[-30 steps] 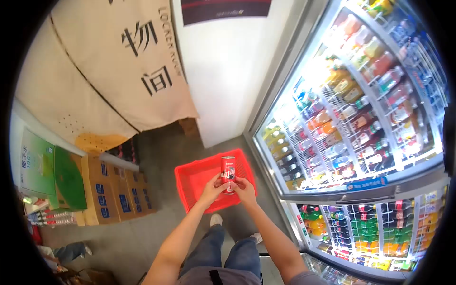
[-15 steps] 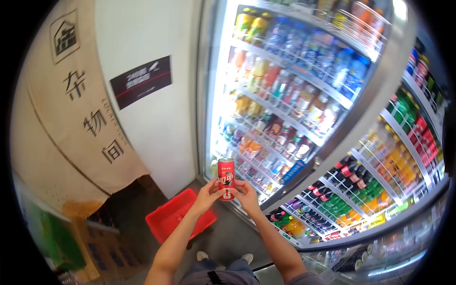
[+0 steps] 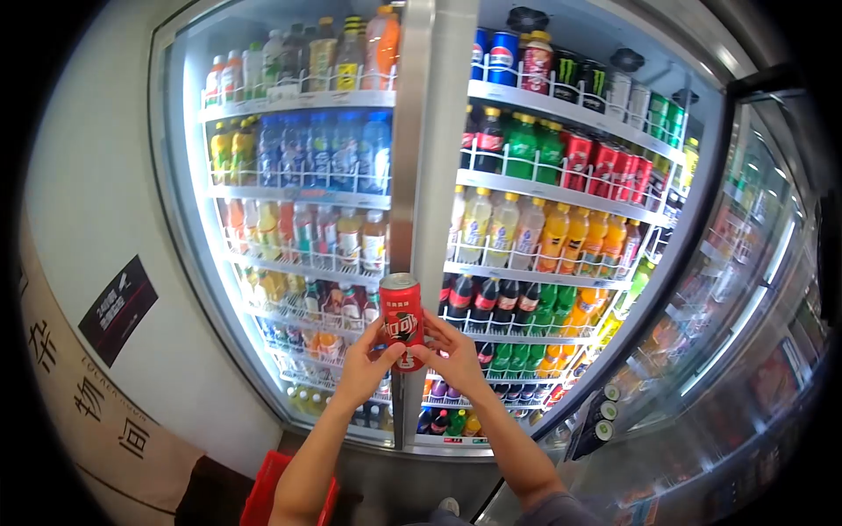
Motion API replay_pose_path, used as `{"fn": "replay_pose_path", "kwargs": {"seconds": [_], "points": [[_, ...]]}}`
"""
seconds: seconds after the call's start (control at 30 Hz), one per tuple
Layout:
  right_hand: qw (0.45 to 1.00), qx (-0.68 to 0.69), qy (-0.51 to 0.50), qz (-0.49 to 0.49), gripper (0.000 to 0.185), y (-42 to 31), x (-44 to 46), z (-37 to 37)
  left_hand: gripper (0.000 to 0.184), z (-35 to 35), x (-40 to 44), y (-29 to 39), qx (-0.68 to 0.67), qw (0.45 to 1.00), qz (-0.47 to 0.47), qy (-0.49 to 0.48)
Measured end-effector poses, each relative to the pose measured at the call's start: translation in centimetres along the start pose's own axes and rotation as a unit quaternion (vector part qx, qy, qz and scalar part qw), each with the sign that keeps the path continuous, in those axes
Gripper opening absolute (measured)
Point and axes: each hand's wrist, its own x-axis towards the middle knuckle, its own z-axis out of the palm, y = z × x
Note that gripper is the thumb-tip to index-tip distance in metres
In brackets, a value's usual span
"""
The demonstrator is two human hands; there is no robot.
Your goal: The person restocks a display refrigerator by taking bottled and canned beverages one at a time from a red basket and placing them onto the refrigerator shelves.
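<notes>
A red soda can (image 3: 401,298) with white and black lettering stands upright between my hands, its silver top facing up. My left hand (image 3: 361,370) is closed round the can's left side, thumb across the lower front. From the other side my right hand (image 3: 458,358) grips it the same way, and the two thumbs nearly meet. Behind the can is the steel post (image 3: 409,149) dividing the two parts of a lit drinks fridge. Similar red cans (image 3: 603,167) line a shelf in the right part.
Bottles fill the shelves of the left fridge section (image 3: 298,195). At the right a glass door (image 3: 715,289) stands out at an angle. A red basket (image 3: 261,491) is on the floor at lower left, near a cloth curtain (image 3: 96,430) and a white wall (image 3: 96,202) with a dark sign.
My view has swung right and up, so the fridge now fills the middle and the basket sits lower left. Both hands still hold the can, which appears slightly larger.
</notes>
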Motion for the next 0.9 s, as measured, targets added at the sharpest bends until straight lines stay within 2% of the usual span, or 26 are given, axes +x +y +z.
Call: {"fn": "replay_pose_path", "kwargs": {"seconds": [0.2, 0.27, 0.4, 0.43, 0.53, 0.57, 0.63, 0.73, 0.8, 0.9], "points": [[0.985, -0.064, 0.115, -0.112, 0.066, -4.1, 0.6, -10.5, 0.066, 11.0, 7.9, 1.3, -0.011, 0.995, 0.035, -0.089], [0.981, -0.023, 0.157, -0.116, 0.062, -4.8, 0.8, -14.4, 0.065, 15.3, 10.2, 1.6, -0.042, 0.99, 0.035, -0.132], [0.952, -0.121, 0.236, -0.149, 0.058, -9.0, 0.5, -21.7, 0.063, 23.7, 14.5, 2.7, 0.059, 0.98, 0.119, -0.149], [0.941, -0.153, 0.261, -0.151, 0.058, -10.1, 0.2, -23.4, 0.063, 25.8, 15.6, 2.9, 0.023, 0.976, 0.134, -0.173], [0.924, -0.187, 0.293, -0.16, 0.06, -12.7, 0.4, -29.0, 0.066, 31.7, 19.7, 2.6, 0.043, 0.964, 0.145, -0.218], [0.919, -0.189, 0.304, -0.163, 0.059, -13.5, 0.5, -30.7, 0.063, 33.6, 20.9, 2.7, 0.113, 0.951, 0.223, -0.184], [0.904, -0.217, 0.31, -0.2, 0.057, -14.0, 1.3, -35.0, 0.061, 37.0, 22.5, 4.1, 0.107, 0.949, 0.218, -0.202], [0.847, -0.353, 0.348, -0.192, 0.056, -16.2, 2.3, -39.1, 0.062, 41.7, 25.8, 4.3, 0.118, 0.948, 0.219, -0.2], [0.877, -0.28, 0.333, -0.203, 0.055, -17.5, 3.3, -41.0, 0.06, 44.3, 28.0, 4.0, 0.066, 0.944, 0.266, -0.183], [0.836, -0.354, 0.334, -0.255, 0.057, -18.1, 5.7, -44.1, 0.06, 46.6, 30.7, 4.6, 0.091, 0.939, 0.294, -0.156]]}}
